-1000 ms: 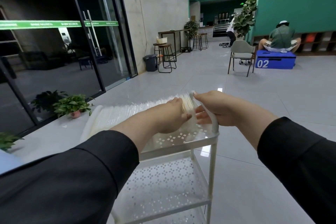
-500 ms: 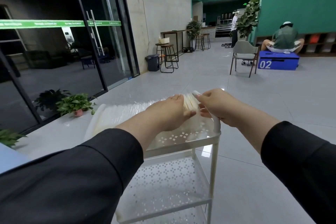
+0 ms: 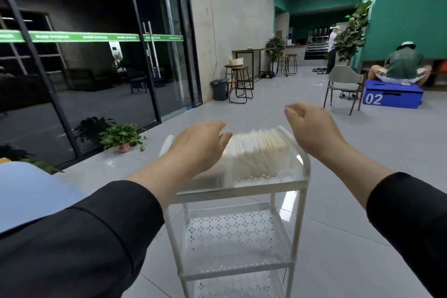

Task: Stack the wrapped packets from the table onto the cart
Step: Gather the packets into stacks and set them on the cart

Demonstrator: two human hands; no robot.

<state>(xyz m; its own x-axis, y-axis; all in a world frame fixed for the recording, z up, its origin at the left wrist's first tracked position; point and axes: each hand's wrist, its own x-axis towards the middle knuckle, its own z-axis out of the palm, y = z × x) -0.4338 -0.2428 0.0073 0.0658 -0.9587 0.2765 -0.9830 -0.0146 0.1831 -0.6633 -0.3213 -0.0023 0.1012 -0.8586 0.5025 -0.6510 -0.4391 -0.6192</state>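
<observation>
A row of clear-wrapped cream packets [image 3: 256, 152] stands on edge on the top shelf of a white three-tier cart [image 3: 244, 187]. My left hand [image 3: 198, 145] hovers over the left part of the row, fingers relaxed and holding nothing; it hides the packets beneath it. My right hand [image 3: 312, 128] is lifted above and to the right of the row, fingers loosely bent, apart from the packets and the cart rail. The light blue table [image 3: 29, 191] shows at the left edge.
The cart's lower perforated shelves [image 3: 232, 237] carry nothing. Glass doors [image 3: 154, 55] and potted plants [image 3: 121, 138] line the left. A grey chair [image 3: 343, 84], a blue box marked 02 [image 3: 391, 98] with a seated person, stools and a bin stand further back on the tiled floor.
Both hands have let go of the right end of the packet row and lifted apart. The view has come closer to the cart and tilted slightly.
</observation>
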